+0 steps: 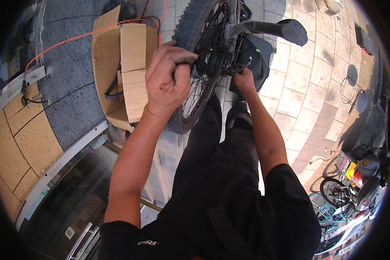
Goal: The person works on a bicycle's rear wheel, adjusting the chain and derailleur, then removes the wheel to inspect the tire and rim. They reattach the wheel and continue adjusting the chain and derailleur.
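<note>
A bicycle wheel with a knobby black tyre (189, 22) and dark spokes stands upright in front of me, with the hub and frame parts on its right side. My left hand (169, 76), smudged with dirt, is at the wheel's left side. Its fingers are curled, the tips reaching in by the spokes and hub; what they grip is hidden. On the other side, my right hand (245, 80) pinches low by the frame, next to a thin dark piece with a pale tip (249, 62). Its fingertips are partly hidden.
An open cardboard box (133, 89) stands left of the wheel, an orange cable (80, 40) running past it. A grey tube-like part (268, 30) juts right, above a black bag-like item (256, 54). Parked bikes and a scooter (368, 173) are at the far right.
</note>
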